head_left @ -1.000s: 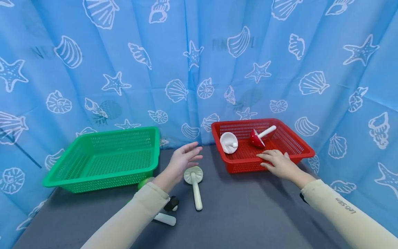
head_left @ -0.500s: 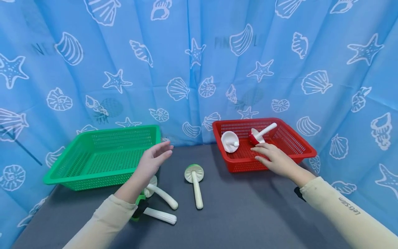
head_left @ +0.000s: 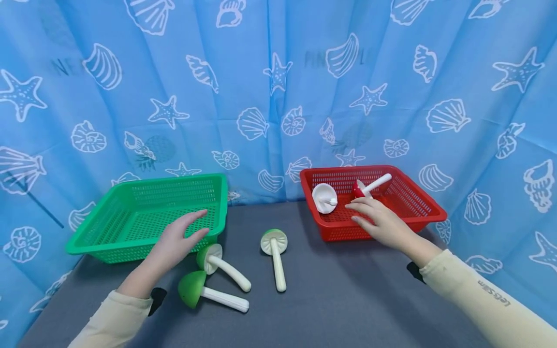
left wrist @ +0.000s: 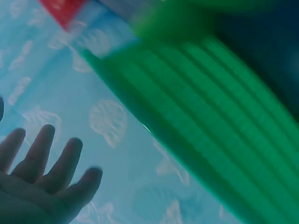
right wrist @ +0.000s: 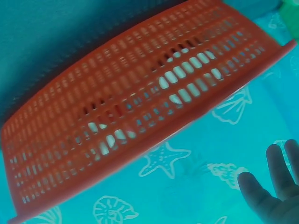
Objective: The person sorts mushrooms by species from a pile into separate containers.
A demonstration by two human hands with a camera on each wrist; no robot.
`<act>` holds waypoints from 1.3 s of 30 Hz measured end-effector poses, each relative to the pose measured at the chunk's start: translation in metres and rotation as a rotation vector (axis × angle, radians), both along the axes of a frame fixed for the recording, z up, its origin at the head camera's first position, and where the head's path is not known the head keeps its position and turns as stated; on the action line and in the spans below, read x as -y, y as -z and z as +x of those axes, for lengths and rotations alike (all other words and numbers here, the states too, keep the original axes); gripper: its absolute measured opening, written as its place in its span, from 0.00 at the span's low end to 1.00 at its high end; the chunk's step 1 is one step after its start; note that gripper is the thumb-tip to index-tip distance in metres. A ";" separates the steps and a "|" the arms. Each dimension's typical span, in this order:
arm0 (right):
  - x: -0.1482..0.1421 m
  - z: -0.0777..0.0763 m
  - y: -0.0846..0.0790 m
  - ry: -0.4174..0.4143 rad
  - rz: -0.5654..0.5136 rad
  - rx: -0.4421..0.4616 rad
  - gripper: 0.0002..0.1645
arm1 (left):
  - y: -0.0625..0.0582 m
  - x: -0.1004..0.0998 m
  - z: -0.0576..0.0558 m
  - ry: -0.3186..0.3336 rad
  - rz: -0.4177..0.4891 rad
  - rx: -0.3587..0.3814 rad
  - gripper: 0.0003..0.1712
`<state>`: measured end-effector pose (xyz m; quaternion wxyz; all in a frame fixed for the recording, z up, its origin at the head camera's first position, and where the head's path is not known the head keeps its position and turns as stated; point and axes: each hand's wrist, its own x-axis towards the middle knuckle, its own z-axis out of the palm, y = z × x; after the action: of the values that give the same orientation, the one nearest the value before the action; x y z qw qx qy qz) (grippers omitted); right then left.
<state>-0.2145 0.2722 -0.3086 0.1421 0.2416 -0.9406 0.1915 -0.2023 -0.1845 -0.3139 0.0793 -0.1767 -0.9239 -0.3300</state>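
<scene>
My left hand [head_left: 173, 241], fingers spread and holding nothing, hovers at the front right of the green basket [head_left: 143, 247]. Beside it on the table lie two green-capped toy mushrooms, the upper mushroom [head_left: 231, 274] and the lower mushroom [head_left: 191, 289]. A third green-capped mushroom [head_left: 276, 261] lies alone between the baskets. My right hand [head_left: 383, 224], also holding nothing, is over the front rim of the red basket [head_left: 348, 234]. Inside that basket are a white-looking mushroom [head_left: 324, 198], underside up, and a red-capped mushroom [head_left: 376, 182], partly hidden behind my fingers.
A blue curtain [head_left: 256, 72] printed with shells and starfish hangs right behind both baskets. Dark grey cloth [head_left: 330, 290] covers the table. In the right wrist view the red basket's slotted wall [right wrist: 117, 93] shows pale pieces through its holes.
My left hand has moved left, from above the lone mushroom toward the green basket, uncovering the two mushrooms under the arm. The right hand has shifted slightly left over the red basket's rim.
</scene>
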 end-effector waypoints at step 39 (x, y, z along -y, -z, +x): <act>0.078 0.011 0.044 -0.340 -0.134 -0.070 0.21 | 0.086 0.086 -0.029 0.018 -0.336 -0.881 0.36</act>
<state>-0.2033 0.1944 -0.3528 0.1561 0.3934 -0.8659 0.2666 -0.2316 -0.2704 -0.4001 0.4310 -0.3182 -0.8415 -0.0701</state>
